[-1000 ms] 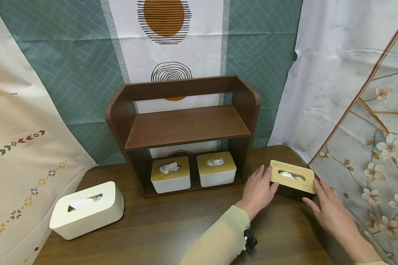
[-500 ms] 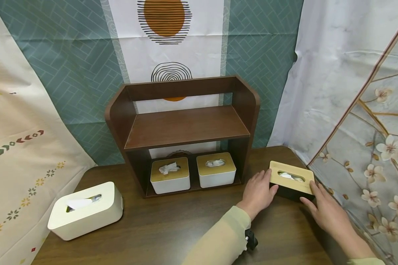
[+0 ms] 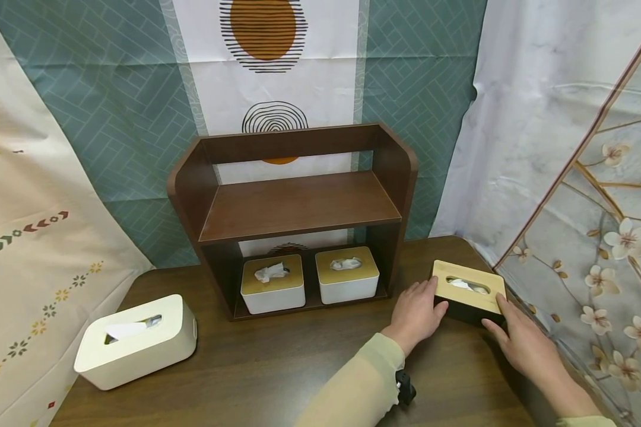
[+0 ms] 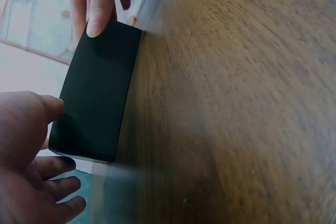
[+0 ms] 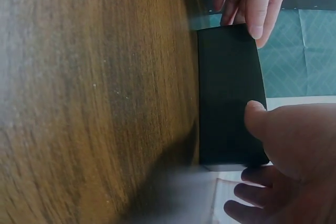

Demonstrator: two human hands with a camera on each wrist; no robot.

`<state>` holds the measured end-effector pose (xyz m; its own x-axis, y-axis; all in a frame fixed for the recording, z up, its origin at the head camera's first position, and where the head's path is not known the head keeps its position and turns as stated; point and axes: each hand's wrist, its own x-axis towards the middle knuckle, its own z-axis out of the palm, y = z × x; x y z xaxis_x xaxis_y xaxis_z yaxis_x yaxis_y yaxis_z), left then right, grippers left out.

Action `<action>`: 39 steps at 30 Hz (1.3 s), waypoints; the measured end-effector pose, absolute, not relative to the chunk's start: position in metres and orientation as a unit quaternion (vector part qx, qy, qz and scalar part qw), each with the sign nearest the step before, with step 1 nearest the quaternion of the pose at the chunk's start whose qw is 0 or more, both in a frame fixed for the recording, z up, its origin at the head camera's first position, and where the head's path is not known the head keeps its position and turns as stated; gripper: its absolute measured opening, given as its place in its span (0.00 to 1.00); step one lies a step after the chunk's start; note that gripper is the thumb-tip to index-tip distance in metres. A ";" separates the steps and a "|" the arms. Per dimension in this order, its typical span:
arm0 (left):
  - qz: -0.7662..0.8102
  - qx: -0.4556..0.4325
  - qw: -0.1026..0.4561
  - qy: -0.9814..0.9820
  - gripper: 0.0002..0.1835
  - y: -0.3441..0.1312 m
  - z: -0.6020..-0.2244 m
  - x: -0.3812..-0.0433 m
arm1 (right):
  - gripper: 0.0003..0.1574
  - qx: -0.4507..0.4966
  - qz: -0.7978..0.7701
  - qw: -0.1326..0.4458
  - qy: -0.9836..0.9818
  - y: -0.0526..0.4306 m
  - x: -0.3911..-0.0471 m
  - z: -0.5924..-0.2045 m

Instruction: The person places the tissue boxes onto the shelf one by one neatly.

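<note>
A black tissue box [image 3: 469, 289] with a light wooden lid stands on the table at the right, a white tissue showing in its oval slot. My left hand [image 3: 415, 313] holds its left end, with the thumb on the black front side. At the right end, my right hand [image 3: 526, 338] grips the box, its thumb also on the front. Both wrist views show the plain dark side [image 4: 97, 93] between the two thumbs. The left wrist view shows several of my left fingers beyond the box's near end.
A brown two-tier shelf [image 3: 301, 204] stands at the back. Its lower tier holds two white tissue boxes with wooden lids, one at left [image 3: 272, 296] and one at right [image 3: 349, 287]. A longer cream tissue box [image 3: 139, 350] lies at the table's left. Patterned cloth hangs behind and beside the table.
My right hand has shifted slightly left against the end of the black tissue box. My left hand and the box stay almost in place; the head view has drifted a little.
</note>
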<state>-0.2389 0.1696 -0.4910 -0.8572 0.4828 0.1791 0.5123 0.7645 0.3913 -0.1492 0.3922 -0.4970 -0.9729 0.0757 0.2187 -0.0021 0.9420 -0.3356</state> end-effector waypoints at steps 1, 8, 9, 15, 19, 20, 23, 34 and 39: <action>-0.217 -0.265 0.032 -0.939 0.35 0.170 -0.491 -0.239 | 0.49 -0.019 0.172 0.113 -0.979 0.392 -0.149 -0.497; -0.216 -0.267 0.025 -0.939 0.35 0.170 -0.493 -0.238 | 0.49 -0.021 0.182 0.109 -0.977 0.391 -0.150 -0.498; -0.216 -0.266 0.024 -0.939 0.35 0.170 -0.493 -0.238 | 0.49 -0.022 0.182 0.107 -0.977 0.391 -0.151 -0.498; -0.211 -0.261 0.023 -0.942 0.36 0.171 -0.496 -0.237 | 0.49 -0.031 0.177 0.098 -0.979 0.391 -0.152 -0.496; -0.213 -0.259 0.022 -0.942 0.37 0.172 -0.496 -0.237 | 0.47 -0.033 0.178 0.101 -0.978 0.390 -0.152 -0.497; -0.214 -0.259 0.022 -0.942 0.37 0.172 -0.496 -0.237 | 0.46 -0.034 0.178 0.102 -0.978 0.390 -0.152 -0.497; -0.215 -0.260 0.025 -0.941 0.37 0.172 -0.496 -0.237 | 0.44 -0.038 0.179 0.110 -0.977 0.389 -0.152 -0.498; -0.230 -0.251 0.024 -0.940 0.36 0.168 -0.492 -0.232 | 0.41 -0.061 0.182 0.131 -0.973 0.385 -0.147 -0.496; -0.236 -0.257 0.039 -0.936 0.35 0.166 -0.488 -0.228 | 0.43 -0.081 0.183 0.126 -0.972 0.383 -0.143 -0.493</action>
